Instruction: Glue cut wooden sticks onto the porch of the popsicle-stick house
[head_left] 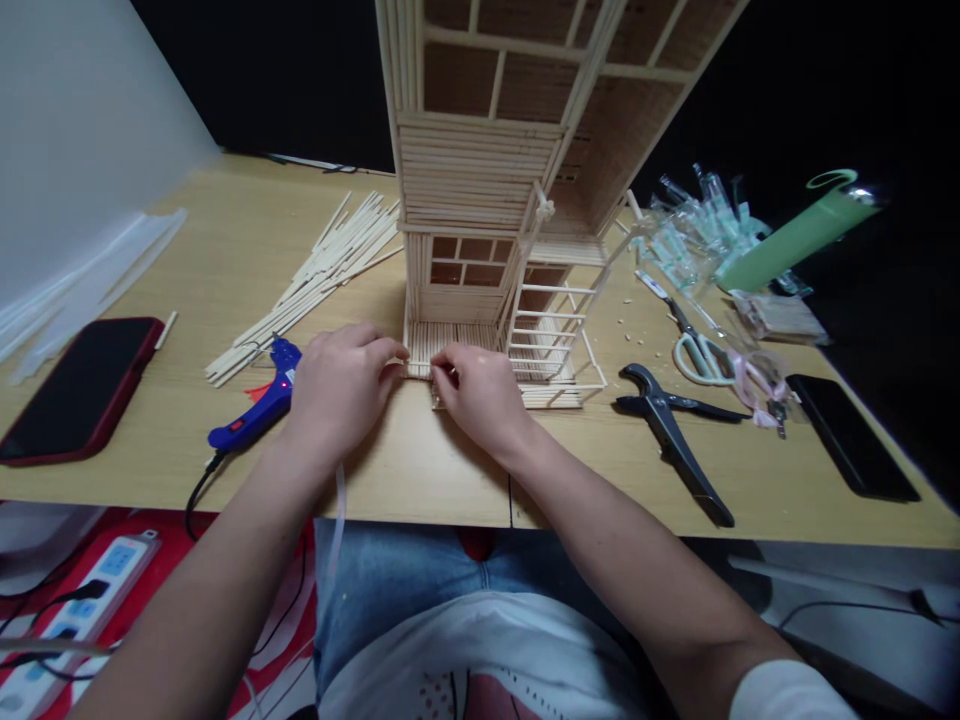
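A model house (480, 170) built of thin wooden sticks stands upright in front of me, with a staircase at its right. My left hand (345, 385) pinches the left end of a short wooden stick (419, 369) at the front edge of the house's slatted floor. At its other end, the thumb and fingers of my right hand (484, 395) are closed too. The fingertips hide most of the stick, and I cannot tell whether it touches the floor. Just left of my left hand lies a blue glue gun (259, 405) with a red switch.
Loose wooden sticks (315, 285) lie behind the glue gun. A phone in a red case (82, 385) is far left. To the right are dark cutters (667, 430), scissors (697, 350), a black phone (851, 435), a green roll (799, 235) and clear plastic wrappers (694, 230).
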